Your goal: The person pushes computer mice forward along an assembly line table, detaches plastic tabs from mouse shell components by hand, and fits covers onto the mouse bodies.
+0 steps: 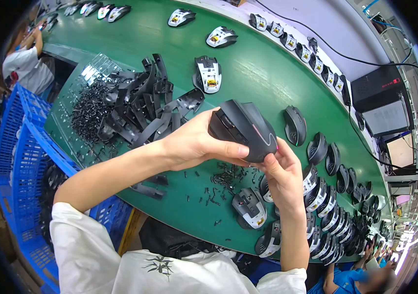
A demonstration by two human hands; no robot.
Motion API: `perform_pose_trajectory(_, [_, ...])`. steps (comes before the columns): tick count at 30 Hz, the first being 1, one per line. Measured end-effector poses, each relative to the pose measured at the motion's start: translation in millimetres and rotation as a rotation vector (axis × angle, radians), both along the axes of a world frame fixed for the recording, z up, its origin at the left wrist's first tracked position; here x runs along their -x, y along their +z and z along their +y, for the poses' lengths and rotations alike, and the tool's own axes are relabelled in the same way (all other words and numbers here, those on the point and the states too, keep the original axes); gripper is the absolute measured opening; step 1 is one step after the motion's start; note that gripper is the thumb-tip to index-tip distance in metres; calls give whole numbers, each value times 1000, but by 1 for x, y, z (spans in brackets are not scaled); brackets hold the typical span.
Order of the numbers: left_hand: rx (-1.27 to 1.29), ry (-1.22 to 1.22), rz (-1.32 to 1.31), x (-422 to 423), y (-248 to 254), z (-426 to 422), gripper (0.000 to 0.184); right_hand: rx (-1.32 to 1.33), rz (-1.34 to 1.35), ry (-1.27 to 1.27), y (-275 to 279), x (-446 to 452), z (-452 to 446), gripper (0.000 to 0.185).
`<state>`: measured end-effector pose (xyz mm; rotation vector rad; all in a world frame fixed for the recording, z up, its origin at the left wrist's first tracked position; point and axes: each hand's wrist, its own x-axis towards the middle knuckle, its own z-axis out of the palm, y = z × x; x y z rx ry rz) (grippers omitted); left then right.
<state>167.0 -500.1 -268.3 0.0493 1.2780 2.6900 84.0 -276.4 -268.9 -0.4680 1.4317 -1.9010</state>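
Above the green table a black computer mouse point(244, 128) with a thin light curved line is held in both hands. My left hand point(200, 142) wraps round its left side, the thumb lying along the edge. The fingers of my right hand point(283, 169) pinch its lower right end. Below my hands lies a scatter of small black plastic pieces point(226, 177). A partly assembled mouse point(249, 208) with a grey and white inner body lies near my right forearm. Behind the held mouse stands an open white and black mouse point(208, 74).
At the left, a pile of black plastic side panels point(143, 100) adjoins a heap of tiny black parts point(90, 110). A blue crate point(25, 132) stands beside the table point(253, 63). Rows of mice point(334, 220) fill the right. People sit at both far ends.
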Motion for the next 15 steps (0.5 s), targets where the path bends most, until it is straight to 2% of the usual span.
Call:
perform_pose_trajectory(2, [6,14,4,0,2,-1,43,6,0,6,3,0,-1,55])
perform_pose_trajectory(6, [-84,75,-174,4,7,-8,48,-138,310,-95,23,-10,-14,60])
perform_pose_trajectory(7, [-88,82,-177,2,5,-7,48,-140,307,-87,21,-13,-17,60])
perform_pose_trajectory(11, [174,-9,-205,1,-3,-2,59,-569,1214,24,16,-21,-31,66])
perform_pose_trajectory(12, [184,-17,-200,3,0,-3,59,-574,1167,36,14,-15,-32,67])
perform_pose_trajectory(14, [390,133,-185,4,9,-9,62,-574,1119,42,5,9,-37,67])
perform_pose_trajectory(15, [493,206,-176,4,15,-12,64,-658,1058,-37,-1,27,-41,67])
